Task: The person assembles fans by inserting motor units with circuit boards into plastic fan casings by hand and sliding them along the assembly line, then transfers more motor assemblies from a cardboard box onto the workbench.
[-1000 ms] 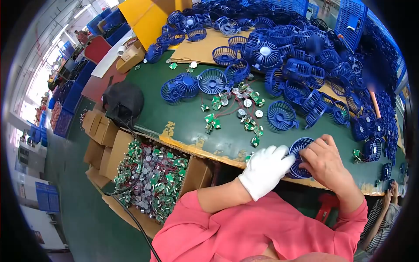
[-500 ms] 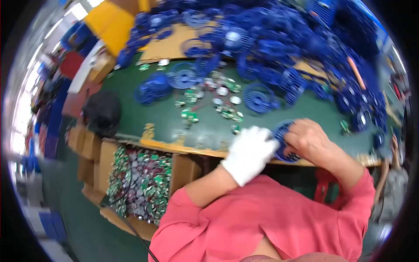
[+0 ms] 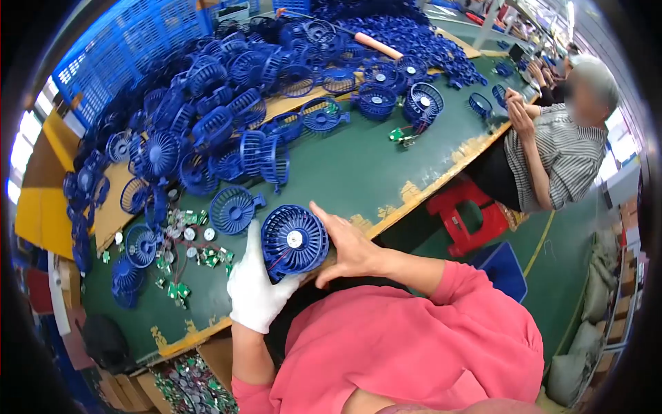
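Note:
A round blue plastic fan housing [image 3: 307, 231] with a pale motor hub in its middle and a thin red wire is tilted up toward me at the table's front edge. My left hand [image 3: 256, 293], in a white glove, grips its left and lower side, thumb along the rim. My bare right hand [image 3: 355, 250] is at the housing's right side with its fingers spread around the rim; I cannot tell whether it touches. Another blue fan housing [image 3: 233, 209] lies just beyond. Small green circuit boards [image 3: 178, 290] with wires and round silver motors [image 3: 209, 234] lie to the left.
Blue fan parts [image 3: 200, 76] are heaped along the far side of the green table [image 3: 331, 172]. At the right sits a co-worker [image 3: 558, 152] near a red stool [image 3: 462, 214]. A box of boards and motors [image 3: 193, 383] stands below the left edge.
My view has swung to the right, bringing the co-worker and red stool into sight. My right hand has gone from a closed grip on the housing to spread fingers beside it.

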### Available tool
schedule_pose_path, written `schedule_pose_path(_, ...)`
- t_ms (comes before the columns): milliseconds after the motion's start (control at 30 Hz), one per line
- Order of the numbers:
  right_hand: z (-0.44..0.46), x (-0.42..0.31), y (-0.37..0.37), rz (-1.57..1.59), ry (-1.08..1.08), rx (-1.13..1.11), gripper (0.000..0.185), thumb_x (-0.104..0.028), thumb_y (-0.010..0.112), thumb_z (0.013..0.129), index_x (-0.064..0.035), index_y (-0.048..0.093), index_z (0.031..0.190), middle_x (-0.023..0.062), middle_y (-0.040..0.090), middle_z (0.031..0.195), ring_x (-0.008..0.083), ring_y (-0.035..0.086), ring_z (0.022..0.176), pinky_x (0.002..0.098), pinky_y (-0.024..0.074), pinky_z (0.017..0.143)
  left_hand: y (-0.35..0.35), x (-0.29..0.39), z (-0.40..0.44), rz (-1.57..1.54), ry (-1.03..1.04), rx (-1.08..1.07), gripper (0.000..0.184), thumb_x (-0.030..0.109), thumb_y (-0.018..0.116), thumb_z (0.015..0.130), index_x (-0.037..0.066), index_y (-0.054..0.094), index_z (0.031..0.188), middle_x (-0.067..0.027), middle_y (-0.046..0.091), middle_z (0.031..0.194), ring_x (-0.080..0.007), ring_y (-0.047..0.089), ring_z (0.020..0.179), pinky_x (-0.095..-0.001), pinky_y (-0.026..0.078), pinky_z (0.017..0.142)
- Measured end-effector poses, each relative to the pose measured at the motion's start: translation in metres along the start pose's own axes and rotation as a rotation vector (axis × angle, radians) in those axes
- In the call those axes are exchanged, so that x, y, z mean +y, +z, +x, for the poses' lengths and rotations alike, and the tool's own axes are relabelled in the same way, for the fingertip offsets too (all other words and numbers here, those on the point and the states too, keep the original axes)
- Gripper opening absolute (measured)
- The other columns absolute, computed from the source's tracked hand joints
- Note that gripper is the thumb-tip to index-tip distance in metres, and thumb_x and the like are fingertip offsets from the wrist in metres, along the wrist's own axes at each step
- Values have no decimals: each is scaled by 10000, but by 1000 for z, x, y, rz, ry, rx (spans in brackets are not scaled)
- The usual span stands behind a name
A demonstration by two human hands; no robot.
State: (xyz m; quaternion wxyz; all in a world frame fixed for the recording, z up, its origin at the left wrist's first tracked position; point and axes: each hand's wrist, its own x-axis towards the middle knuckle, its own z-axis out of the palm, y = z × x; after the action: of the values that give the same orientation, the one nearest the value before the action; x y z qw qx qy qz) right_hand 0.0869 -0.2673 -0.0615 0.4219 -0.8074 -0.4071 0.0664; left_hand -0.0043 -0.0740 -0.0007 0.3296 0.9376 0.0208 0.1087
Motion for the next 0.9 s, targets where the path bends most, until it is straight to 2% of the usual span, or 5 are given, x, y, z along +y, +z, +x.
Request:
schedule_pose_path(167, 16, 20, -27, 73, 22, 132, 1093, -321, 886, 507, -6, 304, 1376, 224, 434, 1328, 372, 432, 1239, 405, 353, 1045, 23, 13, 14, -65, 0, 13, 988, 238, 796, 614, -20, 263, 1404, -227, 618, 1057, -365, 631, 900, -397, 498, 791)
schedule_pose_path(367, 27, 101, -114, 176, 159, 248, 1032, -288, 891, 523, 12, 334, 1338, 180, 502, 1261, 261, 496, 1176, 347, 377, 1024, 31, 5, 18, -171, -5, -61, 946, 141, 776, 637, 7, 266, 1421, -194, 594, 1143, -286, 623, 983, -352, 480, 875)
schedule_pose_path(467, 21, 140, -160, 113, 237, 343, 1010, -241, 889, 530, 5, 335, 1339, 142, 525, 1228, 213, 504, 1140, 339, 388, 1010, 37, -1, 14, -151, 72, -107, 904, 223, 778, 655, -21, 312, 1390, -152, 597, 1059, -294, 599, 946, -355, 478, 829)
schedule_pose_path(767, -3, 225, -269, 234, 287, 492, 975, -143, 868, 572, -16, 312, 1363, 93, 464, 1288, 181, 449, 1180, 325, 342, 1042, 41, -8, 7, -83, 70, -99, 771, 239, 764, 666, -25, 431, 1309, -141, 628, 1050, -269, 623, 916, -351, 493, 811)
schedule_pose_path(900, -2, 257, -302, -216, 539, 673, 766, -200, 818, 670, 24, 424, 1287, 140, 553, 1208, 217, 554, 1076, 332, 435, 948, 41, -7, 9, -3, 111, -102, 749, 213, 754, 666, -28, 440, 1302, -148, 626, 1047, -281, 620, 918, -355, 486, 823)
